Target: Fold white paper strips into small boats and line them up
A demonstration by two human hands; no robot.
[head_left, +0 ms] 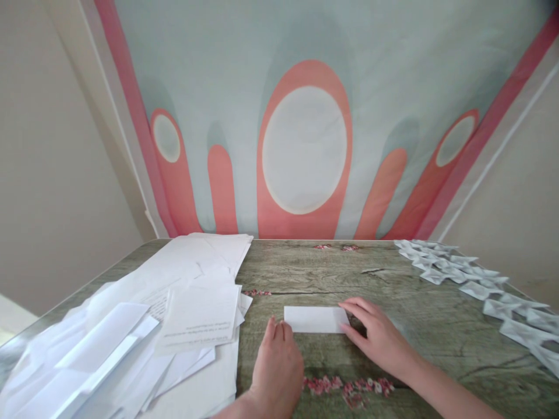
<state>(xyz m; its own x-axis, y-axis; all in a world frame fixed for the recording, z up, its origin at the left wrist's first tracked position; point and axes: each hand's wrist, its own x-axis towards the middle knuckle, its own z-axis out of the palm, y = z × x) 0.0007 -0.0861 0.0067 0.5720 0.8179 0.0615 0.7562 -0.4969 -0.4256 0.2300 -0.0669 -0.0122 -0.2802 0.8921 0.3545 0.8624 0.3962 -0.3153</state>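
Observation:
A small white rectangle of paper (315, 319), apparently folded, lies lengthwise across the middle of the wooden-look table. At its lower left corner, my left hand (279, 365) has its fingers drawn together on the edge. My right hand (376, 334) grips the opposite short end, thumb at the lower corner and fingers at the upper one. The paper looks flat and close to the tabletop; whether it is lifted at all I cannot tell.
A spread pile of white paper sheets (192, 311), some printed, covers the table's left side. Along the right edge run rows of folded paper shapes (493, 285). Pink flower prints (323, 384) mark the tabletop (305, 267). Behind hangs a coloured backdrop (227, 70).

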